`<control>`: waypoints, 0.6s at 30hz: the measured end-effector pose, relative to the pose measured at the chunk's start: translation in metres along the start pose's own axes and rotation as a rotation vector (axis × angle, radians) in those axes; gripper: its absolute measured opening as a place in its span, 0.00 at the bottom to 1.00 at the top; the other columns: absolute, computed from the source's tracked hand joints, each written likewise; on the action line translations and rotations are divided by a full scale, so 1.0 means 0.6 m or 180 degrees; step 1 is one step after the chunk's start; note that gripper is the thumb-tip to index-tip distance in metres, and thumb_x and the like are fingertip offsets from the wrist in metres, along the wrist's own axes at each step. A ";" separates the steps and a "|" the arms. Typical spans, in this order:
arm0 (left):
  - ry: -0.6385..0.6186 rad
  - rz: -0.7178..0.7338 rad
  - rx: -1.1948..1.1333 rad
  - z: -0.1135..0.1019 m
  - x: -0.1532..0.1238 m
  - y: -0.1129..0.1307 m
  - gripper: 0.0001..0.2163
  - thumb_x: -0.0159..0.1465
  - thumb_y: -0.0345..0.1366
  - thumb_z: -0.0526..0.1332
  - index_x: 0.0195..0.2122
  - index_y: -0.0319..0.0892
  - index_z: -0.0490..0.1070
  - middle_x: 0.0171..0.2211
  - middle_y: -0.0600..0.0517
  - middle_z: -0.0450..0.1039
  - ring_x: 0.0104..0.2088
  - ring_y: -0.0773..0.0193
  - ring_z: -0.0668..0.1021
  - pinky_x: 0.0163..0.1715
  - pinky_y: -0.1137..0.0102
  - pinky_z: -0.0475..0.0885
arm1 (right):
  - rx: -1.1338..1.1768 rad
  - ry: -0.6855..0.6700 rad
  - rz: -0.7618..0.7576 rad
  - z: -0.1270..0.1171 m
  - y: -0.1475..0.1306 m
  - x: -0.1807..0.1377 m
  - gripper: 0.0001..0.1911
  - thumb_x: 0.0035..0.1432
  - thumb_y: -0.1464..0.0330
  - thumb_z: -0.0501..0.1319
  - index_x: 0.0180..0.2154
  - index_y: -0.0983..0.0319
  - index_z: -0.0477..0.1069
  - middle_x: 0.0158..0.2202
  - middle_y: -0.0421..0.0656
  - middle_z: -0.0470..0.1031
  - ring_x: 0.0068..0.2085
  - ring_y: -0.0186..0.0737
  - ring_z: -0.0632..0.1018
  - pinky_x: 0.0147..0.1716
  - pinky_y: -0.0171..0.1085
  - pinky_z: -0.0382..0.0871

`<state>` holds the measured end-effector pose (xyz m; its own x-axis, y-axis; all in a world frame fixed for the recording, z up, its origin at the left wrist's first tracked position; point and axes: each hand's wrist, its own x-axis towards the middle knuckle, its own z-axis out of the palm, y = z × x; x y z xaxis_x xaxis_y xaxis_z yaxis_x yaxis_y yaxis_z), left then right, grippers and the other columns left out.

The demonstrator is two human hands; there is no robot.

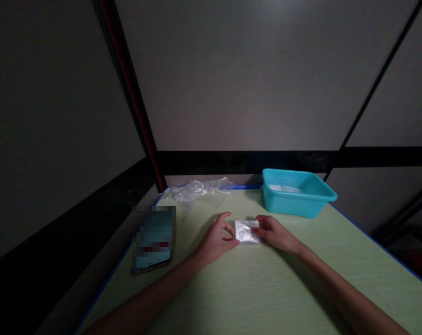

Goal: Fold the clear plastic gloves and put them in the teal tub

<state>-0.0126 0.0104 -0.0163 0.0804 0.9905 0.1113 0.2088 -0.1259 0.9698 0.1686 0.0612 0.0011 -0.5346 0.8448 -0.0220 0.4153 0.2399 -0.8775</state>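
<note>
A small white packet in clear wrapping (246, 231) lies on the pale green table (253, 288), held between both hands. My left hand (216, 240) pinches its left edge with thumb and fingers, the index finger arched above. My right hand (274, 233) grips the right edge, fingers curled over it.
A turquoise plastic tub (294, 191) with something white inside stands at the back right. Crumpled clear plastic bags (199, 190) lie at the back left. A blurred flat device (153, 238) sits at the left edge. Grey partition walls enclose the table.
</note>
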 end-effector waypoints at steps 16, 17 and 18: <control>0.0074 -0.0783 0.0070 -0.005 0.032 0.017 0.32 0.41 0.20 0.62 0.45 0.44 0.50 0.22 0.64 0.59 0.15 0.77 0.67 0.12 0.84 0.58 | -0.1052 0.1218 -0.0443 0.009 -0.020 -0.022 0.08 0.52 0.70 0.50 0.36 0.63 0.62 0.30 0.44 0.69 0.30 0.38 0.72 0.30 0.36 0.65; 0.0071 -0.0796 0.0075 -0.005 0.032 0.018 0.31 0.41 0.20 0.62 0.44 0.44 0.50 0.22 0.64 0.59 0.15 0.77 0.67 0.12 0.84 0.58 | -0.1409 0.1199 -0.0677 0.015 -0.027 -0.030 0.09 0.53 0.70 0.49 0.37 0.63 0.63 0.33 0.46 0.70 0.33 0.40 0.72 0.34 0.38 0.65; 0.0066 -0.0806 0.0080 -0.005 0.033 0.020 0.30 0.41 0.20 0.62 0.44 0.43 0.51 0.22 0.64 0.59 0.15 0.77 0.66 0.12 0.84 0.58 | -0.1701 0.1097 -0.0850 0.022 -0.034 -0.037 0.11 0.55 0.70 0.48 0.39 0.64 0.64 0.37 0.48 0.70 0.37 0.41 0.72 0.38 0.39 0.65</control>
<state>-0.0114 0.0284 -0.0018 0.0024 0.9915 -0.1298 0.2440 0.1253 0.9616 0.1625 0.0314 0.0131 -0.4412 0.8066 0.3933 0.6551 0.5891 -0.4731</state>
